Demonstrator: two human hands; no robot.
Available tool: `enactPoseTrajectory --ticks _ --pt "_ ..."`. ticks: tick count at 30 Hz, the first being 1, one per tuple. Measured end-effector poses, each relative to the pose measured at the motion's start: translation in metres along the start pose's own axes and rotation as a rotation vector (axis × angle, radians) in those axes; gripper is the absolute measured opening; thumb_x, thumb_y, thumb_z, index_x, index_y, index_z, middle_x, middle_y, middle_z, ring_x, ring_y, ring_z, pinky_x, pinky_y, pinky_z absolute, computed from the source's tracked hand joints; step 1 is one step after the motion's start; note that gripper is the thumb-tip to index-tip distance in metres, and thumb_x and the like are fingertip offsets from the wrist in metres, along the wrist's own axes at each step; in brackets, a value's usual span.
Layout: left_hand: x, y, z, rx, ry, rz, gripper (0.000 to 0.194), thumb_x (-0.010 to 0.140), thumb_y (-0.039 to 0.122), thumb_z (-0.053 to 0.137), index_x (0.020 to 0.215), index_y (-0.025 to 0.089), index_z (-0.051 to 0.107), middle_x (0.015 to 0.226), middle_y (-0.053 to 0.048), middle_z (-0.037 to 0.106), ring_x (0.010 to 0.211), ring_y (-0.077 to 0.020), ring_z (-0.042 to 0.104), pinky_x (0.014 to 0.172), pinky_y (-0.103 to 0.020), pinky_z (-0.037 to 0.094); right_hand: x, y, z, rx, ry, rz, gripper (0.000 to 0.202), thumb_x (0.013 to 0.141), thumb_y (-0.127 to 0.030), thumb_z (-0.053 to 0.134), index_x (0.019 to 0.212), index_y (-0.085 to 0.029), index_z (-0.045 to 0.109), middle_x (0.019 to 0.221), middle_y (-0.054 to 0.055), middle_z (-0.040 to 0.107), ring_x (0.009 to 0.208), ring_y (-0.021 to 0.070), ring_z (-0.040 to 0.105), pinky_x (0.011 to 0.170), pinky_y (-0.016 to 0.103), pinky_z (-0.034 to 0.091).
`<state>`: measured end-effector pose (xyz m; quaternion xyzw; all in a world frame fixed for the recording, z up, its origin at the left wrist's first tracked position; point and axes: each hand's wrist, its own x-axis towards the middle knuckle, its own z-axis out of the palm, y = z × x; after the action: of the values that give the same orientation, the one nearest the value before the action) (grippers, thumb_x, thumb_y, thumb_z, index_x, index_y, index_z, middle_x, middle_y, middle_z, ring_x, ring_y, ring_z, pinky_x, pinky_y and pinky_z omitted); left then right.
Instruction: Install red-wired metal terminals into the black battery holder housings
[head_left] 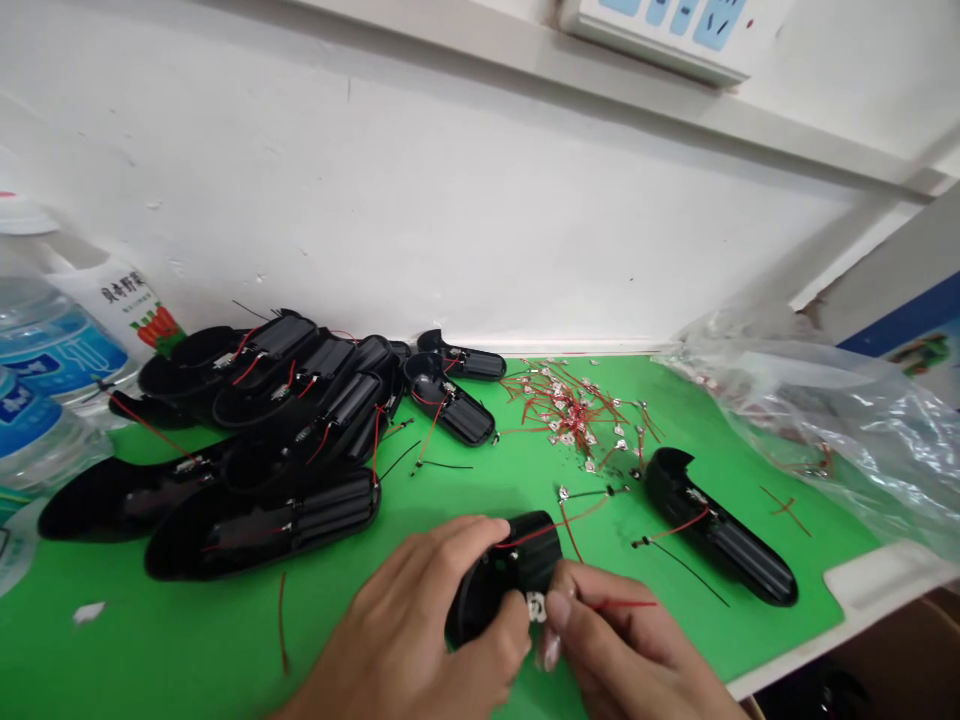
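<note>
My left hand [420, 620] is closed around a black plastic housing [538, 560] at the front middle, thumb on the near side and fingers over the top. A red wire [574, 516] runs across the top of this housing. Beside the left thumb, my right hand [622, 630] pinches a small silver metal contact piece [536, 606] against the housing's near end. A red wire end [626, 604] sticks out to the right between the right fingers. The fingertips partly hide the contact, so I cannot tell whether it is seated in the housing.
Similar black housings [337, 515] with red wires are piled at left; another housing [724, 540] lies at right. A heap of red-wired contacts [574, 410] sits at the back. Plastic bottles [52, 340] stand far left, a clear plastic bag [817, 400] right. The green table's edge [795, 650] is front right.
</note>
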<state>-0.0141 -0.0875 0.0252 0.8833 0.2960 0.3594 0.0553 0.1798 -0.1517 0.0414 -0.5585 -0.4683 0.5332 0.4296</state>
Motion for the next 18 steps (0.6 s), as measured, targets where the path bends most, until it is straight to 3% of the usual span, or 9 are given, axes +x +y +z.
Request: enactPoseTrajectory --ticks 3,7,9,13,18 --pt "0.002 -0.007 0.0 0.042 0.016 0.127 0.017 0.109 0.025 0.046 0.122 0.021 0.056 0.119 -0.015 0.065 0.103 -0.0268 0.075 0.085 -0.04 0.066 0.004 -0.008 -0.012 -0.21 0.059 -0.028 0.061 0.094 -0.079 0.057 0.075 -0.022 0.067 0.075 0.003 0.062 0.075 0.0184 0.061 0.073 0.026 0.055" --pt "0.0 -0.007 0.004 -0.074 0.016 0.096 0.033 0.109 0.044 0.048 0.124 0.014 0.048 0.118 -0.018 0.061 0.105 -0.0266 0.072 0.088 -0.037 0.066 0.006 -0.013 -0.021 -0.38 0.086 -0.027 0.056 0.096 -0.075 0.055 0.094 -0.022 0.073 0.091 0.006 0.074 0.088 0.0232 0.069 0.084 0.03 0.057" --pt "-0.003 -0.006 0.006 -0.119 0.011 0.115 0.034 0.107 0.042 0.055 0.125 0.015 0.045 0.121 -0.019 0.061 0.109 -0.0276 0.071 0.091 -0.037 0.065 0.006 -0.014 -0.022 -0.429 0.059 -0.014 0.049 0.097 -0.067 0.055 0.095 -0.021 0.073 0.09 0.006 0.075 0.089 0.024 0.071 0.085 0.031 0.057" --pt "-0.008 -0.004 0.009 -0.163 -0.027 0.121 0.042 0.103 0.036 0.064 0.13 0.014 0.04 0.13 -0.021 0.057 0.121 -0.0297 0.068 0.099 -0.039 0.063 0.01 -0.018 -0.023 -0.499 -0.03 0.03 0.041 0.097 -0.056 0.052 0.096 -0.02 0.072 0.087 0.006 0.075 0.081 0.0238 0.071 0.073 0.031 0.058" --pt "-0.006 -0.003 0.005 -0.206 -0.044 0.119 0.057 0.096 0.03 0.076 0.135 0.016 0.036 0.132 -0.021 0.056 0.116 -0.0302 0.071 0.09 -0.035 0.066 0.013 -0.027 -0.019 -0.612 -0.06 -0.072 0.039 0.098 -0.049 0.046 0.086 -0.022 0.071 0.084 0.006 0.075 0.077 0.0232 0.071 0.07 0.03 0.056"
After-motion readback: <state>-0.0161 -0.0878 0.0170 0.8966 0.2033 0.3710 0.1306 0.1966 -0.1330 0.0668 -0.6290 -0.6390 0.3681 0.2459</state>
